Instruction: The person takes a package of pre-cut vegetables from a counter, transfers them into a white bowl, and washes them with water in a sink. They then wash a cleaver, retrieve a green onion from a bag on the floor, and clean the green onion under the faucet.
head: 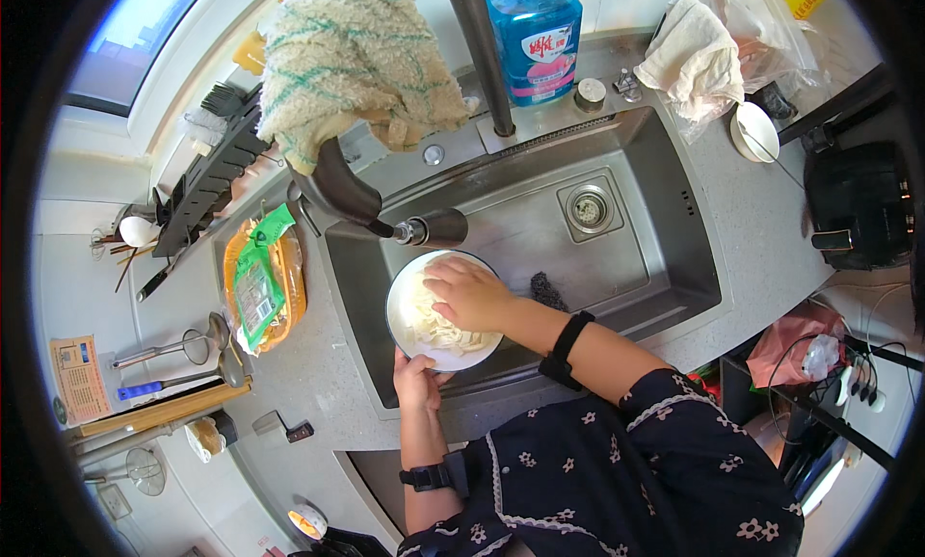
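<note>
A white bowl [394, 324] with a dark rim is held over the left part of the stainless steel sink [535, 221]. My left hand [419, 385] grips its near edge, thumb on the rim and fingers underneath. Pale, cut strips of food [462, 340] lie inside. Over them rests my right hand [466, 289], palm down with fingers extended and thumb apart; what is under the palm is hidden. Just beyond the bowl is the dark spray head of the faucet [444, 228]; no water stream is visible. A dark mesh scourer [547, 292] lies on the sink floor.
A striped towel [354, 58] drapes over the faucet. Behind the sink stands a blue detergent bottle [535, 44]. An orange tray of packaged food [264, 282] sits left on the counter. To the right are a small white bowl [754, 132] and a black appliance [860, 206].
</note>
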Action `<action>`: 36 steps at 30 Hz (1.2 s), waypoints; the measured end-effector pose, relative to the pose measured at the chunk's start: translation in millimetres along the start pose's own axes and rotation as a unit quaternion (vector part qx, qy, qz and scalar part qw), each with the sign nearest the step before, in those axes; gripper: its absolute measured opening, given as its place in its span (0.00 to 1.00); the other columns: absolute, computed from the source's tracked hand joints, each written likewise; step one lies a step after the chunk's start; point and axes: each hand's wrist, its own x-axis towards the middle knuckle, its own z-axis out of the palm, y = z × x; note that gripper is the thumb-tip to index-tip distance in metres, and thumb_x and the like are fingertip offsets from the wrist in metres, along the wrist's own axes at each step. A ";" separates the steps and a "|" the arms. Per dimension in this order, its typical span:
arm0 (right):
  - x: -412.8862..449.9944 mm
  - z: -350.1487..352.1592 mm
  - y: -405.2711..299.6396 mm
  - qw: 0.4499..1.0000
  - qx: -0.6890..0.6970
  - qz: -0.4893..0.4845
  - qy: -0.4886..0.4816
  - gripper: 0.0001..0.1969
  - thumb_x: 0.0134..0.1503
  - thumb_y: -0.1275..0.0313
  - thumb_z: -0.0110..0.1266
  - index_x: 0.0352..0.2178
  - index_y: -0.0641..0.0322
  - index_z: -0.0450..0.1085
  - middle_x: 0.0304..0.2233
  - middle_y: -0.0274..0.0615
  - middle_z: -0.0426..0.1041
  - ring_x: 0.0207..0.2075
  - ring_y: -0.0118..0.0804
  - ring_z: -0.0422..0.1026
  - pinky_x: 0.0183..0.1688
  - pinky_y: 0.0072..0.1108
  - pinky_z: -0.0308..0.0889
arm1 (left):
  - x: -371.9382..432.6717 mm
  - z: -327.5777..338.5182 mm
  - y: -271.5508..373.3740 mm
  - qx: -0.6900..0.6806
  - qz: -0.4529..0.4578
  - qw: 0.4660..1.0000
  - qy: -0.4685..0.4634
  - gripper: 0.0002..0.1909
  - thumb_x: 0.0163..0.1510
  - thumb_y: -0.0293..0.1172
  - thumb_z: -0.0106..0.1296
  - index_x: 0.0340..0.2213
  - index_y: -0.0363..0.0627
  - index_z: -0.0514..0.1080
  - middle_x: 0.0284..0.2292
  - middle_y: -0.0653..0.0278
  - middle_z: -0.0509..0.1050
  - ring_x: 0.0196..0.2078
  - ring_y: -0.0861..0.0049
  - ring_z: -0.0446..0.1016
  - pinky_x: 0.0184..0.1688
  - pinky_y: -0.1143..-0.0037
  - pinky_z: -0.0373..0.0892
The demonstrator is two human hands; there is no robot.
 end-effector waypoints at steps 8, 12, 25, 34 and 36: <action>2.0 10.2 13.3 0.996 0.052 0.078 -0.001 0.20 0.47 0.64 0.51 0.42 0.62 0.63 0.45 0.44 0.64 0.50 0.45 0.59 0.53 0.31 0.54 | -3.1 11.2 10.4 0.008 0.017 1.000 -0.008 0.33 0.31 0.17 0.36 0.46 0.44 0.57 0.39 0.53 0.68 0.34 0.60 0.73 0.28 0.64 0.75; 1.0 15.8 13.3 0.992 0.057 0.114 0.013 0.19 0.48 0.65 0.50 0.42 0.61 0.62 0.45 0.45 0.63 0.50 0.45 0.58 0.52 0.31 0.55 | -2.9 13.7 13.5 0.026 0.012 1.000 -0.006 0.33 0.32 0.17 0.36 0.46 0.44 0.57 0.38 0.54 0.69 0.32 0.61 0.74 0.25 0.67 0.75; -7.4 22.5 23.8 0.984 0.098 0.147 0.018 0.26 0.49 0.61 0.49 0.49 0.55 0.58 0.49 0.43 0.60 0.52 0.45 0.55 0.55 0.31 0.51 | 8.0 20.6 18.4 0.112 0.030 0.993 -0.003 0.33 0.32 0.19 0.37 0.47 0.46 0.58 0.35 0.58 0.70 0.28 0.69 0.74 0.19 0.77 0.73; -12.1 24.9 28.1 0.980 0.119 0.155 0.029 0.25 0.50 0.61 0.48 0.49 0.58 0.58 0.49 0.45 0.60 0.52 0.46 0.56 0.54 0.31 0.51 | 12.3 24.9 22.7 0.157 0.034 0.987 -0.007 0.31 0.33 0.19 0.37 0.46 0.44 0.58 0.34 0.56 0.70 0.26 0.68 0.74 0.18 0.75 0.73; -12.4 25.6 28.4 0.979 0.120 0.161 0.029 0.25 0.50 0.60 0.47 0.49 0.58 0.58 0.49 0.45 0.60 0.52 0.46 0.56 0.55 0.31 0.51 | 12.8 25.5 23.5 0.170 0.038 0.985 -0.010 0.30 0.33 0.19 0.36 0.45 0.42 0.58 0.35 0.52 0.70 0.26 0.63 0.75 0.19 0.72 0.74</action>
